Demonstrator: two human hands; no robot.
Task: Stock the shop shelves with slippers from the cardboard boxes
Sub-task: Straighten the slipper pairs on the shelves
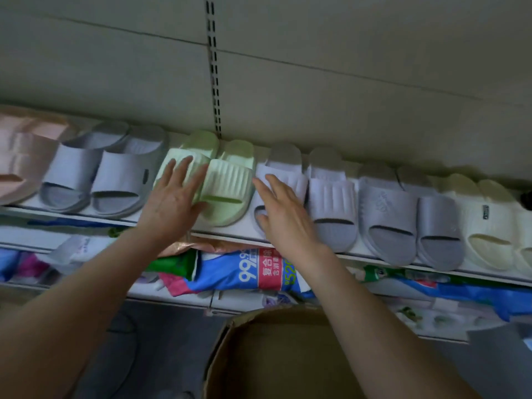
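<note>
A pair of light green slippers (227,185) stands on the white shelf (230,234), toes toward me. My left hand (169,200) lies flat with straight fingers on the left green slipper. My right hand (283,214) rests with spread fingers on a pale lilac ribbed slipper (288,180) just right of the green pair. An open cardboard box (276,355) sits below me, its inside dark, and I see no slippers in it.
More slippers line the shelf: pink (23,159) at far left, grey-lilac pairs (95,174), grey ones (403,214) and cream ones (489,226) at right. Packaged goods (247,272) fill the shelf below. A slotted upright (213,67) runs up the back wall.
</note>
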